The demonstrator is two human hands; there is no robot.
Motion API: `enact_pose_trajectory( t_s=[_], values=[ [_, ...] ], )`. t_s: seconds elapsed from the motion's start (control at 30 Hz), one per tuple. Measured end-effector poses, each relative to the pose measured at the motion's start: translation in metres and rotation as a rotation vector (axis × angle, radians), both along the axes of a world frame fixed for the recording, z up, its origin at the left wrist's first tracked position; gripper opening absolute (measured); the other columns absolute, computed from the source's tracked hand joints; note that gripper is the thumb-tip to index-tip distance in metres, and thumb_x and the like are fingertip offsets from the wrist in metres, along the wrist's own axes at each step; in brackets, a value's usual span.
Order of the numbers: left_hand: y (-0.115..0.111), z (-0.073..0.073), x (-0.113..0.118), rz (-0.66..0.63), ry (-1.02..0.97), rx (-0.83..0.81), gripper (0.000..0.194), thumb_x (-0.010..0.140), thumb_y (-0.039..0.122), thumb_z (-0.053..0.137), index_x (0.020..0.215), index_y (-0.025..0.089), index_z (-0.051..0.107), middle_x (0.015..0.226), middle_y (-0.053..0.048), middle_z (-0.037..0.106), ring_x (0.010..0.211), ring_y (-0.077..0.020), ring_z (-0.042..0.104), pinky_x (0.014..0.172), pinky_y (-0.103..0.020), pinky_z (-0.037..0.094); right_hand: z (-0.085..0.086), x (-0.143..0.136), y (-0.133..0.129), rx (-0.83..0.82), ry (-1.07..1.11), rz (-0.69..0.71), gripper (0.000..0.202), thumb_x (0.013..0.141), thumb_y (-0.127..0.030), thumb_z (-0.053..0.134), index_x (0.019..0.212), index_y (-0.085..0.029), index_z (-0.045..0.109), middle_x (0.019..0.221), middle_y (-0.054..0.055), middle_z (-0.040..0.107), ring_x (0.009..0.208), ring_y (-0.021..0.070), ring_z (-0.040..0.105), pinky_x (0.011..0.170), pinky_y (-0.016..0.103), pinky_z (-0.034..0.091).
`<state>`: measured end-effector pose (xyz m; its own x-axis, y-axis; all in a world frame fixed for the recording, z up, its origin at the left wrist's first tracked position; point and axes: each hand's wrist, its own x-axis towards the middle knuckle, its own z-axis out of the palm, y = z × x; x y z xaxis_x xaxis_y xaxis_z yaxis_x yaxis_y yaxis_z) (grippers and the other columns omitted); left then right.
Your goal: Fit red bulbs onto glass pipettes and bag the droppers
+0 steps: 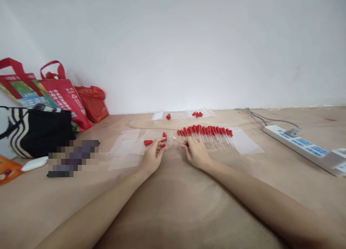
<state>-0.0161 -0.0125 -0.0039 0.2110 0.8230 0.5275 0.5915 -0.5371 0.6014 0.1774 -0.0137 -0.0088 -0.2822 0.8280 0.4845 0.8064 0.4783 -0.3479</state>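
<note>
My left hand (152, 156) is closed in a pinch on a small red rubber bulb (163, 145). Between the fingers of my right hand (196, 151) is a thin clear dropper tube (177, 139), its free end pointing left toward the other hand. More red bulbs (148, 142) lie just beyond my left fingers. Bare clear tubes (169, 139) lie side by side between the hands. Right of them, partly behind my right hand, is a row of droppers (213, 133) with red bulbs on their far ends.
Clear plastic bags (127, 155) lie at left, another bag (247, 142) at right. Near the wall are more tubes (178, 115) and bulbs (198, 114). A white power strip (302, 148) sits at right. Bags, including a black striped one (45, 130), stand at far left beside a pixelated object (74, 158).
</note>
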Motion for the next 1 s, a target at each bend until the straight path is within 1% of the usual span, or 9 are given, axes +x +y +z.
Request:
enact_pose_trajectory(
  t_s=[0.07, 0.17, 0.27, 0.37, 0.47, 0.6, 0.8, 1.0],
  values=[
    [-0.002, 0.001, 0.003, -0.012, 0.031, 0.013, 0.023, 0.08, 0.027, 0.047, 0.101, 0.016, 0.051, 0.084, -0.005, 0.058, 0.075, -0.0151, 0.059, 0.066, -0.028, 0.049, -0.006, 0.018, -0.012, 0.027, 0.039, 0.056, 0.019, 0.085, -0.023, 0.033, 0.088, -0.016, 0.05, 0.083, 0.007, 0.06, 0.077, 0.0171, 0.053, 0.072, 0.031, 0.032],
    [-0.006, 0.002, 0.007, -0.036, 0.088, 0.074, 0.017, 0.08, 0.027, 0.048, 0.089, 0.016, 0.058, 0.084, -0.005, 0.06, 0.078, -0.0166, 0.058, 0.069, -0.029, 0.049, -0.01, 0.039, -0.027, 0.058, 0.055, 0.147, 0.024, 0.085, -0.019, 0.033, 0.102, -0.018, 0.05, 0.087, 0.008, 0.06, 0.079, 0.0169, 0.053, 0.07, 0.03, 0.034],
    [-0.012, 0.003, 0.013, -0.084, 0.117, 0.072, 0.016, 0.081, 0.025, 0.047, 0.086, 0.016, 0.06, 0.084, -0.005, 0.061, 0.079, -0.0168, 0.058, 0.071, -0.03, 0.048, -0.009, 0.048, -0.034, 0.057, 0.028, 0.222, 0.026, 0.085, -0.018, 0.033, 0.101, -0.019, 0.053, 0.081, 0.006, 0.06, 0.075, 0.0159, 0.053, 0.067, 0.029, 0.036],
    [-0.019, 0.002, 0.019, -0.15, 0.148, 0.026, 0.016, 0.082, 0.023, 0.046, 0.089, 0.017, 0.06, 0.084, -0.004, 0.062, 0.077, -0.0163, 0.058, 0.071, -0.03, 0.048, -0.007, 0.046, -0.036, 0.051, 0.021, 0.259, 0.024, 0.084, -0.016, 0.034, 0.097, -0.018, 0.054, 0.079, 0.005, 0.059, 0.073, 0.015, 0.053, 0.067, 0.029, 0.036],
    [-0.022, 0.002, 0.022, -0.175, 0.157, 0.016, 0.016, 0.082, 0.024, 0.047, 0.09, 0.018, 0.06, 0.084, -0.004, 0.063, 0.077, -0.0162, 0.058, 0.072, -0.03, 0.047, -0.007, 0.042, -0.036, 0.047, -0.004, 0.271, 0.022, 0.084, -0.016, 0.035, 0.095, -0.018, 0.054, 0.079, 0.005, 0.059, 0.072, 0.0145, 0.052, 0.067, 0.029, 0.035],
    [-0.022, 0.003, 0.023, -0.186, 0.153, -0.001, 0.017, 0.082, 0.024, 0.047, 0.09, 0.018, 0.06, 0.083, -0.004, 0.063, 0.074, -0.0158, 0.058, 0.07, -0.03, 0.047, -0.007, 0.041, -0.035, 0.045, -0.027, 0.265, 0.021, 0.084, -0.016, 0.036, 0.094, -0.018, 0.054, 0.08, 0.005, 0.059, 0.071, 0.0141, 0.052, 0.068, 0.029, 0.034],
    [-0.022, 0.003, 0.023, -0.178, 0.169, 0.014, 0.016, 0.081, 0.023, 0.048, 0.088, 0.018, 0.061, 0.08, -0.003, 0.062, 0.069, -0.0145, 0.057, 0.065, -0.027, 0.047, -0.006, 0.041, -0.037, 0.043, 0.008, 0.268, 0.022, 0.084, -0.015, 0.035, 0.094, -0.018, 0.054, 0.081, 0.005, 0.059, 0.073, 0.0142, 0.052, 0.069, 0.029, 0.032],
    [-0.022, 0.003, 0.023, -0.202, 0.176, 0.013, 0.017, 0.082, 0.023, 0.046, 0.089, 0.018, 0.06, 0.08, -0.003, 0.061, 0.071, -0.0143, 0.057, 0.067, -0.027, 0.046, -0.002, 0.039, -0.038, 0.028, -0.031, 0.244, 0.021, 0.084, -0.019, 0.035, 0.089, -0.017, 0.055, 0.078, 0.004, 0.059, 0.069, 0.0139, 0.05, 0.068, 0.029, 0.03]
  ],
)
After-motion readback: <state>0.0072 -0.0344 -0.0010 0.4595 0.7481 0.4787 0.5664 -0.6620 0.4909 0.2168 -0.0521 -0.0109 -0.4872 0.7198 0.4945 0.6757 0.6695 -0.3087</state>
